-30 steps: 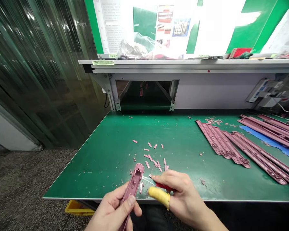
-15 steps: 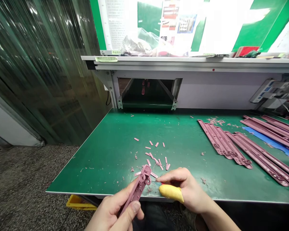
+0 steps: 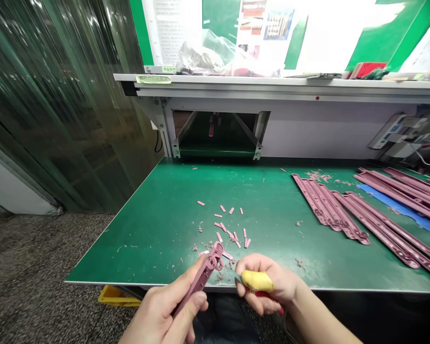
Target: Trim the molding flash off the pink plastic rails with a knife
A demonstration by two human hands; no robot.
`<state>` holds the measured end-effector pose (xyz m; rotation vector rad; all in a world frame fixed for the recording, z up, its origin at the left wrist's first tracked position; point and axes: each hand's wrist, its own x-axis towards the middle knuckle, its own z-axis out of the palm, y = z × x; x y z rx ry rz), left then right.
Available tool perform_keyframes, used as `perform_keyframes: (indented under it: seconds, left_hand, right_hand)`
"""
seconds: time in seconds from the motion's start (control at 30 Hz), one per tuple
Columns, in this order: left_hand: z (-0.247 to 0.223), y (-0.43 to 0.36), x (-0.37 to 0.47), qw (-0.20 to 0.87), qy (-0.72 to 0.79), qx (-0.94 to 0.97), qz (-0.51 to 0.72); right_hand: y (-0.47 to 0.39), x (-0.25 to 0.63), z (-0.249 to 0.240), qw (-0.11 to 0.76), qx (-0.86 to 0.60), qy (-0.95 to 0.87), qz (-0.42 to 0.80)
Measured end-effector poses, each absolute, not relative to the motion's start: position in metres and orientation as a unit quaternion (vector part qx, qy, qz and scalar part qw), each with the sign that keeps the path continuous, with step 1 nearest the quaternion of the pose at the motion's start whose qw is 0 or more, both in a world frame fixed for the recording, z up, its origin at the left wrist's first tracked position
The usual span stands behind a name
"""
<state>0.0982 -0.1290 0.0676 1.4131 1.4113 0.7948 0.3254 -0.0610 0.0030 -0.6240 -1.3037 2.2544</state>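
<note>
My left hand [image 3: 172,308] is closed around a long pink plastic part [image 3: 201,276], whose ringed end points up and away over the table's front edge. Just to its right, my right hand [image 3: 268,282] has its fingers curled around a small tool with a red handle [image 3: 263,294] and a thin blade [image 3: 238,276]. A yellow cover [image 3: 257,281] sits on one finger of that hand. The blade is close to the pink part's end but apart from it. Small pink pieces [image 3: 231,235] and shavings lie on the green table [image 3: 146,229] beyond my hands.
Long pink parts [image 3: 326,205] lie side by side on the right, with more near a blue sheet [image 3: 404,210]. A chute opening [image 3: 217,138] is at the back, below a shelf [image 3: 236,83]. A yellow crate [image 3: 118,296] stands under the table's left front.
My right hand has turned and curled its fingers in, drawing the blade back from the pink part's end. The red handle now shows below the hand. The view has shifted slightly.
</note>
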Motion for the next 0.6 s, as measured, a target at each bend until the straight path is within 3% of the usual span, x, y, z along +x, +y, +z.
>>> perform_keyframes:
  seconds: [0.13,0.23,0.3,0.4,0.6]
  left_hand:
    - [0.068,-0.123,0.085,0.473,0.571,0.599,0.302]
    - [0.071,-0.112,0.07,0.406,0.54,0.695,0.248]
    - [0.075,-0.103,0.06,0.302,0.502,0.787,0.192]
    - [0.084,-0.092,0.047,0.129,0.435,0.882,0.125]
    - [0.108,-0.086,0.035,-0.096,0.305,0.944,0.085]
  right_hand:
    - [-0.079,0.317,0.008,0.33,-0.26,-0.487,0.766]
    - [-0.084,0.307,0.027,0.382,-0.364,-0.675,0.516]
    - [-0.081,0.3,0.038,0.377,-0.384,-0.782,0.317]
    - [-0.072,0.292,0.046,0.345,-0.368,-0.855,0.124]
    - [-0.066,0.29,0.054,0.258,-0.328,-0.908,-0.034]
